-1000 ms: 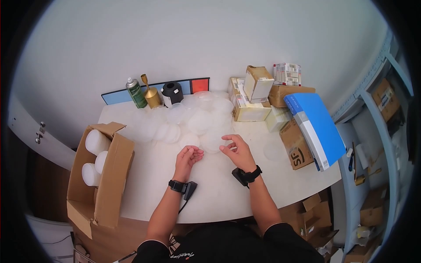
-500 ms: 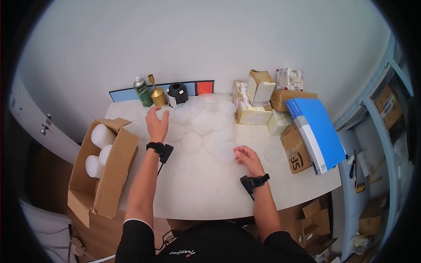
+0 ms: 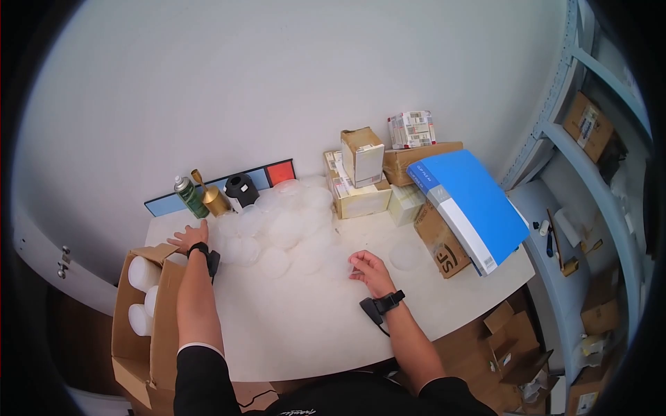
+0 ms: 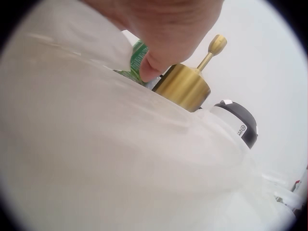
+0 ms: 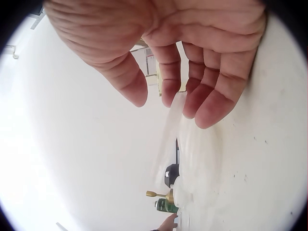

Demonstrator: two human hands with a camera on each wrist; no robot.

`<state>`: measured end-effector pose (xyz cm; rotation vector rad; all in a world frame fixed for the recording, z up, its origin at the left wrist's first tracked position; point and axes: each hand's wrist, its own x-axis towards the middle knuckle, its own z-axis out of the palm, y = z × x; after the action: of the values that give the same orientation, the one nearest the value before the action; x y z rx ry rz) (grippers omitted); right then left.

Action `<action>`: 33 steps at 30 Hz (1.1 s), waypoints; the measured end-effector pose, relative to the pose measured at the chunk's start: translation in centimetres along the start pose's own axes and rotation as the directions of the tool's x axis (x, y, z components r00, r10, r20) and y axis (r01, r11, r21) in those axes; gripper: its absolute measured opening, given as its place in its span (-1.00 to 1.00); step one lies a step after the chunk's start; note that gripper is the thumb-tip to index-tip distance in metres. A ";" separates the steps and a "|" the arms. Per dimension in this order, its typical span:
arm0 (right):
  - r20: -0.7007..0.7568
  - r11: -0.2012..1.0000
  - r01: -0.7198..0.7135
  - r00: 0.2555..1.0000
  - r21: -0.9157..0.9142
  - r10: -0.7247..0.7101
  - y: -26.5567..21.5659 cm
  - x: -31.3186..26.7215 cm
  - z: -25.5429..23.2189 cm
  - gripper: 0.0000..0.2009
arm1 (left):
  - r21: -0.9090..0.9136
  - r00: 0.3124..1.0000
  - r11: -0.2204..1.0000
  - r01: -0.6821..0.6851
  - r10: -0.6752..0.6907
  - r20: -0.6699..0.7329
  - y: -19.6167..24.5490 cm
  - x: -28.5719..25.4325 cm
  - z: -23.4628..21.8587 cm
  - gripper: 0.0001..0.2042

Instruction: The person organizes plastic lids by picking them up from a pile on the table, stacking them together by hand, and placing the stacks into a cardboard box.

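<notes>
The left hand point(image 3: 189, 240), cut off in its wrist view, spreads open near one green can point(image 3: 191, 197), while the right hand point(image 3: 372, 272) grips one translucent disc point(image 5: 169, 132) between fingers, near overlapping discs point(image 3: 277, 232) too blurred to count.

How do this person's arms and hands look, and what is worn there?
The hands are bare. Each wrist carries a black strap with a black boxy unit; a thin dark cable leaves the right one. The short sleeves are black, the left edged in white.

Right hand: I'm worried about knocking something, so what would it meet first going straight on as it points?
Probably the translucent discs spread beyond the right hand, though how near they lie is hard to judge.
</notes>
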<state>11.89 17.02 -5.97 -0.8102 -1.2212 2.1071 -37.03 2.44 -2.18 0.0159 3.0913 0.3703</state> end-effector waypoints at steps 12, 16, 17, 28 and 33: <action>0.010 0.999 0.016 1.000 -0.034 -0.016 0.1 0.1 0.3 -0.87 | -0.013 0.954 0.993 -0.118 0.117 0.276 -0.8 0.0 3.7 -0.09; 0.005 0.998 0.013 1.000 -0.056 -0.013 0.0 0.2 0.3 -0.88 | -0.053 0.956 0.985 -0.167 0.175 0.236 -1.2 -6.6 2.2 -0.14; 0.005 0.998 0.017 1.000 -0.061 -0.017 0.0 0.1 0.4 -0.87 | -0.081 0.950 0.978 -0.190 0.204 0.234 -1.7 -7.8 2.5 -0.15; -0.073 0.995 0.051 0.996 0.083 -0.045 -0.1 0.0 -0.3 -0.89 | -0.455 0.879 0.789 -0.413 0.476 0.026 -3.8 -16.8 1.1 -0.30; -0.081 0.990 0.120 0.989 -0.070 -0.125 -1.7 -1.6 -0.1 -0.91 | -0.511 0.837 0.682 -0.523 0.523 -0.159 -5.4 -17.9 -0.7 -0.42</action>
<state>13.31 16.66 -4.16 -0.8232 -1.2675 1.9243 -19.16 -3.19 -2.34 0.9028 2.7869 1.2396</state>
